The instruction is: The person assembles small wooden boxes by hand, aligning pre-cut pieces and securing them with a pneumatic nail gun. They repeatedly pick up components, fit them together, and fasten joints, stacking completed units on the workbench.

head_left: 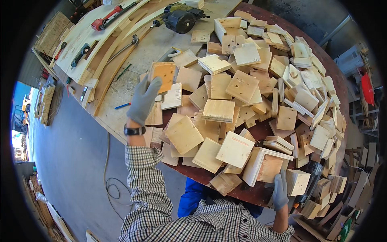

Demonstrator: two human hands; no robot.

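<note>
My gloved left hand (144, 99) grips a small plywood square (163, 76) by its lower edge; light, stiff, splintery I judge. Right hand (280, 189) rests loosely cupped against a block (297, 181).

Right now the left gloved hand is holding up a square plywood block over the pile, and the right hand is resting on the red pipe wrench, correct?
Not quite. The left hand does hold up the plywood block, but the head view shows the right hand at the table's near edge against another wooden block; the red pipe wrench lies untouched far off.
</note>
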